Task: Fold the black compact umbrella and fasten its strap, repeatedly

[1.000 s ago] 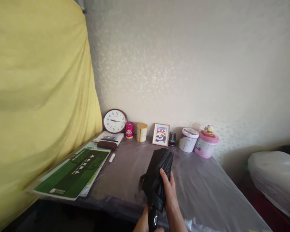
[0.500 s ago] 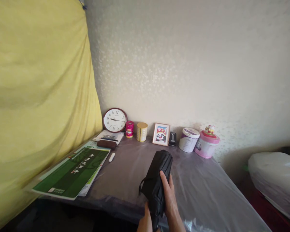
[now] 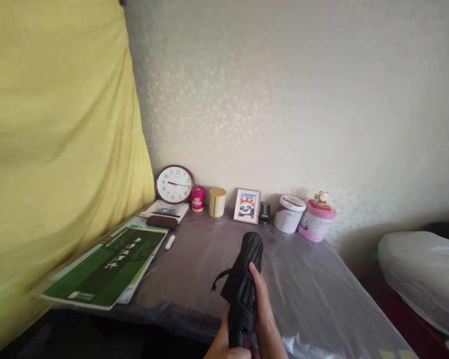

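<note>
A folded black umbrella [image 3: 243,279] is held up over the front of the table, its top pointing away from me. A loose strap [image 3: 220,277] sticks out from its left side. My left hand [image 3: 226,341] is wrapped round the handle end at the bottom of the picture. Along the right side of the folded cloth lies my right hand [image 3: 264,309], closed against it with the thumb stretched upward. Most of the right hand's fingers are hidden behind the umbrella.
Green books [image 3: 108,267] lie at the left, by a brown case [image 3: 161,222] and a white object [image 3: 170,242]. A clock [image 3: 175,184], a pink can [image 3: 198,199], a yellow-lidded can [image 3: 217,203], a panda picture frame [image 3: 247,206] and two tubs [image 3: 290,214] line the wall.
The umbrella's cloth has become narrower and tighter, and its strap now sticks out further left. Both hands have stayed on it. The view has shifted slightly.
</note>
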The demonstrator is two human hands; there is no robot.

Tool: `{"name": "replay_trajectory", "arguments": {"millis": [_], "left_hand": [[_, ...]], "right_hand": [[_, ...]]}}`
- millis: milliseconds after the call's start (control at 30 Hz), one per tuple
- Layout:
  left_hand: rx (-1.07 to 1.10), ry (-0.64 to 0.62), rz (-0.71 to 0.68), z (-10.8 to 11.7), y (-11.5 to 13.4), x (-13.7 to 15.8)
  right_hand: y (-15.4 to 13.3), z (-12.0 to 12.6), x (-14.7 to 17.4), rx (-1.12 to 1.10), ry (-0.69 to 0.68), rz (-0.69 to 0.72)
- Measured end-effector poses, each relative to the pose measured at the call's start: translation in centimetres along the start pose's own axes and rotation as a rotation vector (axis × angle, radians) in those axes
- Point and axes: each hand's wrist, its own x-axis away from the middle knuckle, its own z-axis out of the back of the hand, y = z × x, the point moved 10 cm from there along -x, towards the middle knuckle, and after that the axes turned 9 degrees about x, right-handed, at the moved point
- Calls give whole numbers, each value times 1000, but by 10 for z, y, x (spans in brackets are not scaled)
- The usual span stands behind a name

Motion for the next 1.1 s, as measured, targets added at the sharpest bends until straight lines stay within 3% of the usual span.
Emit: {"name": "replay_trajectory", "arguments": {"millis": [200,300,367,467,533,667,833,933,1033,1100], "left_hand": [[-434,304,-53,35,0,3],[-529,297,-158,31,15,6],[-435,220,-219,22,24,7],[-174,91,-91,10,15,6],[-105,67,-50,7,8,5],[-341,226,-226,20,10,1],[-735,336,-97,31,2,1],[-559,213,-181,18,18,6],[-213,42,-25,4,8,8],[-141,36,45,3,-1,7]], "right_hand": [[-3,0,-4,138,68,84],[3,1,-4,116,81,67],[7,-1,-3,59,48,31],[9,-7,-1,6,-24,-14],[1,-5,0,37,-13,29],[-15,3,1,203,104,155],[-14,5,1,168,125,181],[-3,3,0,70,70,70],[1,-3,1,-31,2,-6],[-3,-5,1,-40,-9,21]]}}
